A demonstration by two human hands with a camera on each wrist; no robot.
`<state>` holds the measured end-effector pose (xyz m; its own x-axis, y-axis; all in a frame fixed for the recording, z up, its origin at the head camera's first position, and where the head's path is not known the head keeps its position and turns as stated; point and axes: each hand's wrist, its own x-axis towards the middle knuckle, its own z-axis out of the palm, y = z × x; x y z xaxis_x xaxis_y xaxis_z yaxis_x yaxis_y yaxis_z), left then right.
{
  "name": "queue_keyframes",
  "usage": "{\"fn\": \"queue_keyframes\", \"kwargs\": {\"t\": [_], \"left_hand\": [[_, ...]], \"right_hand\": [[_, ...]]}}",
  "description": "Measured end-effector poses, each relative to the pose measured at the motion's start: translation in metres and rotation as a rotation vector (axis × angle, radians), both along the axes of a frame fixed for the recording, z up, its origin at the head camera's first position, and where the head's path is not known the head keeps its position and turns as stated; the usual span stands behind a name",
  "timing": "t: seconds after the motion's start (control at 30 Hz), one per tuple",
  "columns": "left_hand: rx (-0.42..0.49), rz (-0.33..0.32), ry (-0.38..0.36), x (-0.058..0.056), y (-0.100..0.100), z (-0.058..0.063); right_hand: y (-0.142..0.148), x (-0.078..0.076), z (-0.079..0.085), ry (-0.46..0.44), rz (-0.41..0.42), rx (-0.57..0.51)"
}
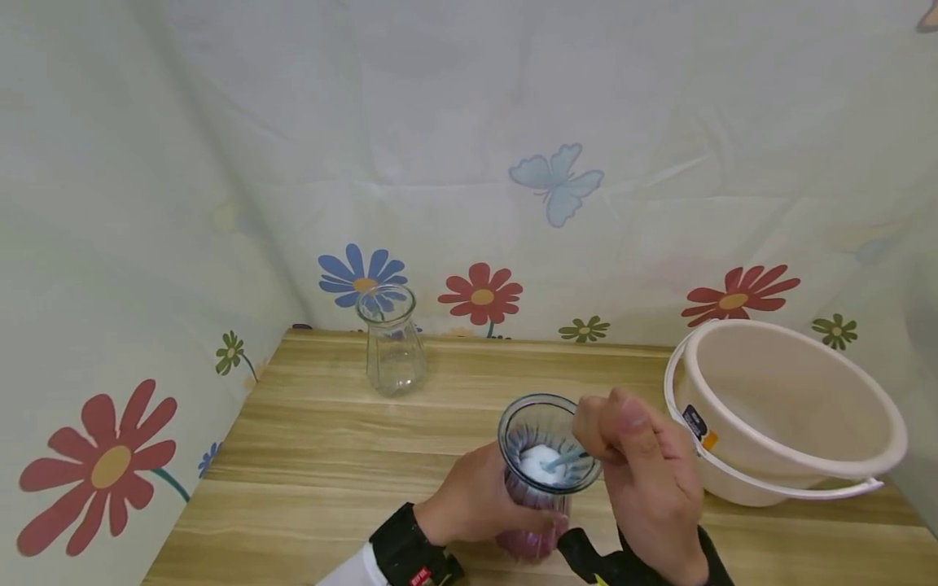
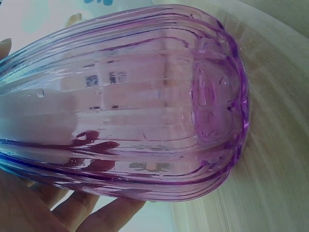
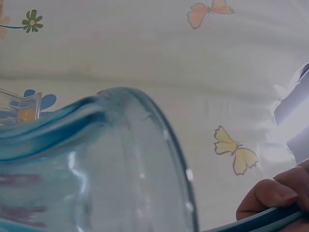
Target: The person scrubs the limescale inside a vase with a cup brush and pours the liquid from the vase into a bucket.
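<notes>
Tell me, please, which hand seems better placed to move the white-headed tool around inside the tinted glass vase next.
Probably the right hand: it grips the blue handle, whose white head is inside the tinted glass vase. The left hand is occupied, holding the vase from the side.

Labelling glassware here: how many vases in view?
2: the clear vase on the table, back left, and the tinted vase in the left hand. Any behind the bucket would be hidden.

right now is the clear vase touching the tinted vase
Apart. The head view shows a plain gap: wooden tabletop is visible between the clear vase and the tinted vase.
</notes>
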<state>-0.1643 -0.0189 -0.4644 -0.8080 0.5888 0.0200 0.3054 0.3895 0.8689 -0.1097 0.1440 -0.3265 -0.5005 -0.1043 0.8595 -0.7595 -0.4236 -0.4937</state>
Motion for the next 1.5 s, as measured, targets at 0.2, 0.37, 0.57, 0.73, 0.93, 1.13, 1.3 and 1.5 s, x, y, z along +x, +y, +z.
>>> {"fn": "queue_keyframes", "kwargs": {"t": [0.2,0.37,0.57,0.73,0.93,1.13,1.3,1.5], "left_hand": [[0.008,0.002,-0.013,0.0,0.0,0.002],[0.002,0.003,-0.016,0.001,0.0,0.003],[0.003,0.002,-0.007,0.002,0.0,0.003],[0.008,-0.003,0.001,0.001,-0.002,0.001],[0.028,-0.027,0.034,-0.001,-0.001,-0.002],[0.017,-0.036,0.017,-0.001,-0.001,-0.001],[-0.006,-0.035,0.042,-0.001,-0.001,0.0],[-0.02,-0.026,0.046,-0.003,-0.001,-0.002]], "right_hand": [[-0.004,0.004,0.006,0.079,0.049,-0.059],[-0.001,0.002,0.004,0.077,0.039,-0.048],[0.001,-0.004,-0.003,-0.013,-0.046,0.05],[-0.002,-0.009,-0.006,-0.073,-0.127,0.147],[-0.004,-0.008,-0.007,-0.169,-0.25,0.326],[-0.006,-0.009,-0.008,-0.287,-0.295,0.467],[-0.005,-0.009,-0.005,-0.366,-0.312,0.593],[-0.003,-0.008,-0.003,-0.415,-0.3,0.667]]}}
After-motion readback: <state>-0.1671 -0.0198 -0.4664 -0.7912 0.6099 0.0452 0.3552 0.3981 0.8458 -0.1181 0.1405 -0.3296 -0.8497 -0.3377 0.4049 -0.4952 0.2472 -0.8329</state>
